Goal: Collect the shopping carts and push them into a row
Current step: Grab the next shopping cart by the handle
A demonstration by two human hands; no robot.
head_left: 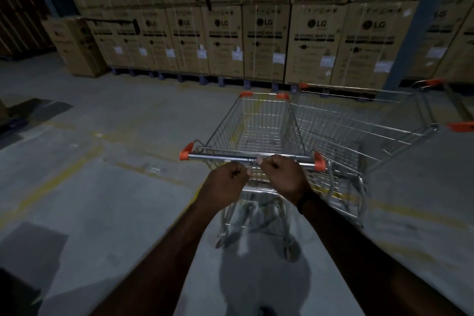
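The empty wire cart [259,123] stood nose toward the stacked boxes [225,41], with a second cart [359,126] angled alongside, also before the boxes. The right hand [282,172] was wrapped round the handle bar [205,156]. The left hand [225,178] was curled just under it, its hold unclear. Rigid, light and free-rolling, the cart would probably steer best from that bar, hands spread wider.

Two bare forearms occupy the lower centre and lower right of the frame, ending in the left hand [225,179] and the right hand [282,174] near frame centre. A narrow black wristband [306,200] encircles the right wrist, right of centre.
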